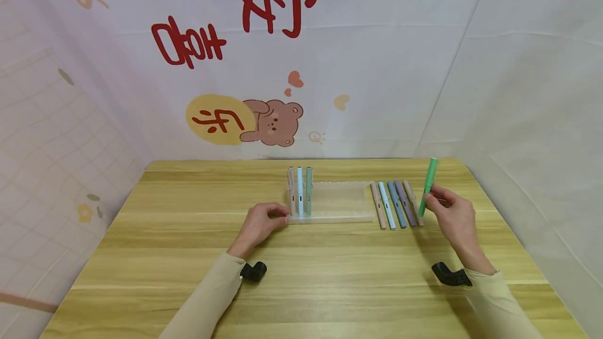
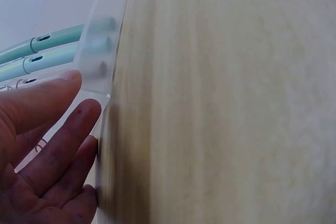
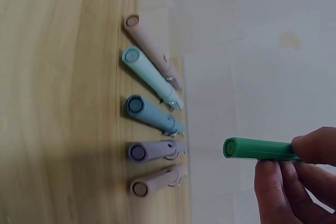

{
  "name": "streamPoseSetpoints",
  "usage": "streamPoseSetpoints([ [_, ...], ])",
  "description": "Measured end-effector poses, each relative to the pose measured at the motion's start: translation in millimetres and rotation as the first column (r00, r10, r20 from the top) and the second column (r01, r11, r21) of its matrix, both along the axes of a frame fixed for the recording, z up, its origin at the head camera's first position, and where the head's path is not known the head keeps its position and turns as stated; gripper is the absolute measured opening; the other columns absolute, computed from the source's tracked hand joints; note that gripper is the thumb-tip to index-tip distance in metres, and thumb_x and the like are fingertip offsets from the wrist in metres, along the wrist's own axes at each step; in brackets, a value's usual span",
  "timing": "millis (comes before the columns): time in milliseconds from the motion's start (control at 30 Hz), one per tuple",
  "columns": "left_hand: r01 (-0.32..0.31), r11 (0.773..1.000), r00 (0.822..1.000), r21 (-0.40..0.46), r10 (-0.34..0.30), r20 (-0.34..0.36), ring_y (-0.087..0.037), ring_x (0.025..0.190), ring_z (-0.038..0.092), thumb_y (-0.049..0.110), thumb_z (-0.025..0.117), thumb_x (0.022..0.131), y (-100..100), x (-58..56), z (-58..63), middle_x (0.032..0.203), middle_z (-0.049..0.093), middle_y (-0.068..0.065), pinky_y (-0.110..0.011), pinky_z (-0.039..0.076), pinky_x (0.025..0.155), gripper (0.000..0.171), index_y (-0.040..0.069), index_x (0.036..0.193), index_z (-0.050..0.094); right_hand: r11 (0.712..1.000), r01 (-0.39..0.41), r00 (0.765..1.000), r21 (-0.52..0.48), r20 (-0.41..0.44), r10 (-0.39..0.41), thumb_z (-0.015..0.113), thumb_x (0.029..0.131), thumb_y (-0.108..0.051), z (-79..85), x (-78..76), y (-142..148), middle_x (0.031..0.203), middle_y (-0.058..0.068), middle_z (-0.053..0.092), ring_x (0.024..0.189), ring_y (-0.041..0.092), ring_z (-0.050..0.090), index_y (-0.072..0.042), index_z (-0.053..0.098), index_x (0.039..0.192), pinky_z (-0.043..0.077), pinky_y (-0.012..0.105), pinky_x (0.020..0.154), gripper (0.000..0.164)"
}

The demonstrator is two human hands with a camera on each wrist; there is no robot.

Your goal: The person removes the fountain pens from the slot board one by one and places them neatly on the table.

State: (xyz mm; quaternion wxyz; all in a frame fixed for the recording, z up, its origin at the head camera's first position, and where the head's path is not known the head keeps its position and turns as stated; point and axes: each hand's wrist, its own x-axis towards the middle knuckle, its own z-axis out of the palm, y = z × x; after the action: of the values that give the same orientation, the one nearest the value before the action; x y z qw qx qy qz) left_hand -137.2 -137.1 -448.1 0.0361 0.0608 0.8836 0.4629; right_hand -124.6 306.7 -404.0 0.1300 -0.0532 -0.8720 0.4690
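Observation:
My right hand point(image 1: 456, 218) pinches a green pen point(image 1: 431, 174) between thumb and fingers. The pen stands nearly upright above the table's right side; its round end point(image 3: 230, 148) shows in the right wrist view. At the left front corner of a clear plastic pen tray point(image 1: 344, 218), my left hand point(image 1: 264, 223) rests with relaxed fingers, its thumb point(image 2: 68, 80) against the tray's end. Three pens lie side by side in the tray's left part: a pinkish one point(image 1: 292, 192), a light blue one point(image 1: 300, 192) and a grey-green one point(image 1: 309, 192).
Right of the tray, several pens lie in a row on the wooden table point(image 1: 339, 276): dusty pink point(image 1: 378, 205), pale blue point(image 1: 387, 205), blue point(image 1: 397, 204), purple point(image 1: 405, 203) and taupe point(image 1: 412, 200). A printed white cloth point(image 1: 377, 77) hangs behind the table.

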Motion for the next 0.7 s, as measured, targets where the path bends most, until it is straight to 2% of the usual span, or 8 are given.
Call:
streamPoseSetpoints([
  [367,0.002,1.0,1.0,-0.008,-0.002,-0.008,-0.02,0.102,0.065,0.01,0.08,0.09,0,-0.2,-0.5,0.103,0.076,0.003,-0.047,0.049,0.096,0.009,0.014,0.098,0.08,0.991,-0.022,0.997,0.131,0.081,0.011,0.06,0.104,-0.031,-2.8,-4.2,18,0.116,0.026,0.072,0.078,-0.017,0.058,0.007,0.062,0.136,0.046,0.011,0.069,0.049],
  [533,0.002,1.0,1.0,-0.006,-0.002,-0.008,-0.021,0.103,0.065,0.009,0.081,0.09,0,0.7,-0.2,0.102,0.076,0.003,-0.047,0.049,0.096,0.009,0.013,0.098,0.08,0.977,-0.055,0.994,0.205,0.099,0.035,0.059,0.105,-0.031,-8.4,-6.3,26,0.12,0.027,0.07,0.079,-0.018,0.053,0.006,0.062,0.135,0.046,0.012,0.068,0.048],
  [700,0.003,1.0,1.0,-0.004,-0.003,-0.011,-0.02,0.102,0.066,0.01,0.081,0.089,0,0.6,-0.5,0.101,0.076,0.003,-0.046,0.05,0.096,0.009,0.013,0.098,0.08,0.972,-0.081,0.99,0.22,0.128,0.054,0.056,0.106,-0.032,-13.0,-9.9,33,0.123,0.029,0.068,0.079,-0.016,0.053,0.007,0.06,0.137,0.048,0.014,0.066,0.049],
])
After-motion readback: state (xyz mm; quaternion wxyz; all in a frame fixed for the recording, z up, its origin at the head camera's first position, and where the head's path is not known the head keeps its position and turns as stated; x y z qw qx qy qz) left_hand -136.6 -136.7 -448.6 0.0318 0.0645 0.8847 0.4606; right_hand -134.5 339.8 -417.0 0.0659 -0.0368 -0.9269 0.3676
